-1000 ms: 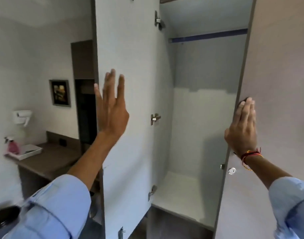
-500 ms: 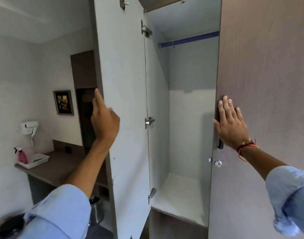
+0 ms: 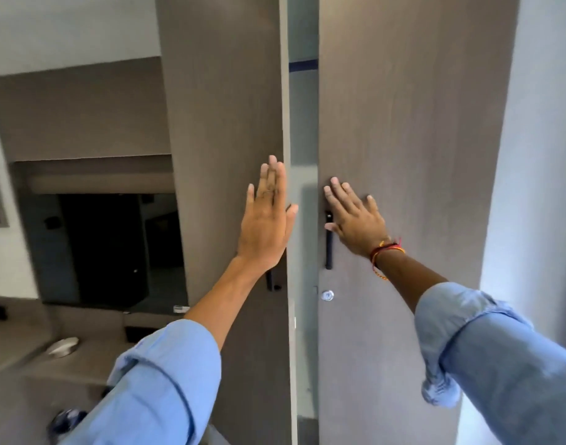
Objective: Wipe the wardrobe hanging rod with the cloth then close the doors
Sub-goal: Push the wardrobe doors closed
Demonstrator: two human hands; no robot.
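Either side of the narrow gap (image 3: 302,220), I've swung both doors nearly shut since a second ago; left hand (image 3: 265,220) and right hand (image 3: 355,223) press flat-palmed, grasping nothing, so closing's almost done.

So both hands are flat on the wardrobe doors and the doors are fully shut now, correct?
Not quite. Both the left hand and right hand press flat on the left door and right door, but the head view shows a narrow gap between them, with the blue rod visible through it.
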